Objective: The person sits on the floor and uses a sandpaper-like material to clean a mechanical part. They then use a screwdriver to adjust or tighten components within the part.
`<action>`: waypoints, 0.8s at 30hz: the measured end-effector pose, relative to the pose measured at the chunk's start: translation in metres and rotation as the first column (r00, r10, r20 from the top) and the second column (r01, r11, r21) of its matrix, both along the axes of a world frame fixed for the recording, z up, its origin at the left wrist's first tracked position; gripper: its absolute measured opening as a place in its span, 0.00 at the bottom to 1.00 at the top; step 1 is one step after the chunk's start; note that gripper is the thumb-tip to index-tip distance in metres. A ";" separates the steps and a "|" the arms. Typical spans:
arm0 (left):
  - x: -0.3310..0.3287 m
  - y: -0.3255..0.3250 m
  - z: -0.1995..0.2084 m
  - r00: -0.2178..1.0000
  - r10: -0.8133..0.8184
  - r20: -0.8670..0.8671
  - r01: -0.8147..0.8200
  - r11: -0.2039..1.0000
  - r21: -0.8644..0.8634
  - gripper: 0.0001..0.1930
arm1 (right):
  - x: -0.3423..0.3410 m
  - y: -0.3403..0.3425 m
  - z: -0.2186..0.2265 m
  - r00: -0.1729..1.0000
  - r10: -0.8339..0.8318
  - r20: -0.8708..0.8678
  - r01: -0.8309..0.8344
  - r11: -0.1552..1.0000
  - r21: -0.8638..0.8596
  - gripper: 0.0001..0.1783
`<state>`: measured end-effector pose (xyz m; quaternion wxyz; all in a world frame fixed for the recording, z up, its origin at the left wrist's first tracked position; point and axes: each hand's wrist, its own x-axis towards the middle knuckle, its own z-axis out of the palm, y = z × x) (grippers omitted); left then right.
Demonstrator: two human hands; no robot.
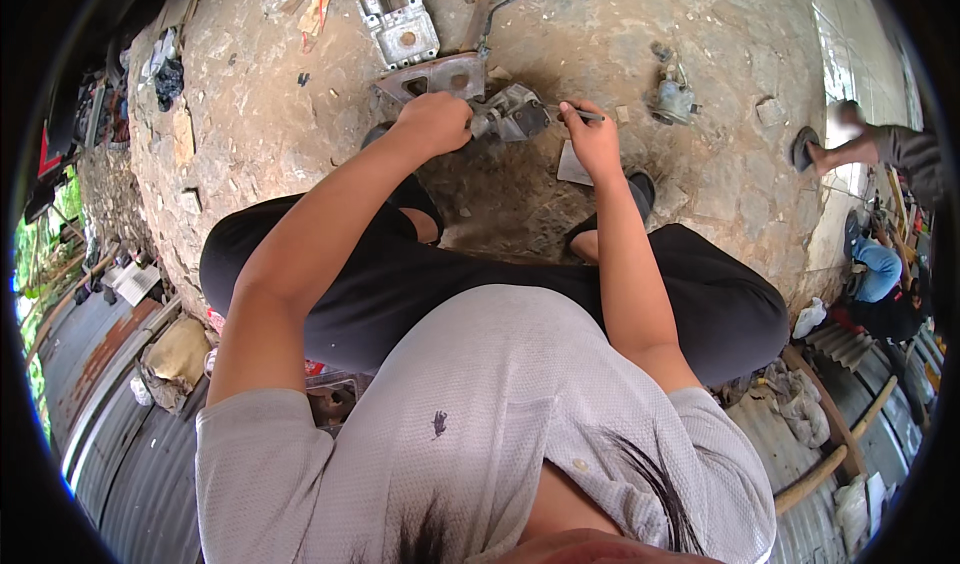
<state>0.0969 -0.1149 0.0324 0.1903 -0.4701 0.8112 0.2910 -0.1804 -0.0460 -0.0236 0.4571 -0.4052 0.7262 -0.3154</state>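
In front of me, above the ground between my feet, is a small grey cast-metal machine part (pixel 515 114) with a dark section on its right. My left hand (pixel 437 124) is closed on its left end, with the fingertips partly hidden. A slim dark tool (pixel 592 116) is pinched between the thumb and fingers of my right hand (pixel 594 146). The tool's thin end points left at the part; I cannot tell whether they touch. Just beyond my left hand lies a rusty metal bracket (pixel 455 76) with cut-out holes.
A silver cast-metal housing (pixel 400 26) lies beyond the bracket. Another greyish machine part (pixel 675 96) sits to the right on the rough ground (pixel 720 24). A flat pale piece (pixel 574 163) is near my right foot. Another person's sandalled foot (pixel 806 150) is at the far right.
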 end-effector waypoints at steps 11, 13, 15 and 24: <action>-0.012 0.044 0.002 0.934 -0.352 0.064 0.358 0.923 -0.143 0.07 | -0.005 0.002 -0.003 0.972 0.188 -0.137 -0.179 0.981 0.079 0.18; -0.010 0.051 -0.001 0.935 -0.353 0.039 0.354 0.918 -0.178 0.06 | -0.004 0.004 -0.005 0.970 0.206 -0.132 -0.191 0.974 0.121 0.18; -0.009 0.056 0.000 0.940 -0.342 0.015 0.337 0.918 -0.209 0.05 | 0.002 0.007 -0.004 0.970 0.207 -0.130 -0.196 0.976 0.097 0.18; -0.007 0.051 -0.001 0.915 -0.403 -0.015 0.386 0.887 -0.256 0.05 | 0.014 0.019 -0.012 0.926 0.258 -0.277 -0.295 0.950 -0.100 0.18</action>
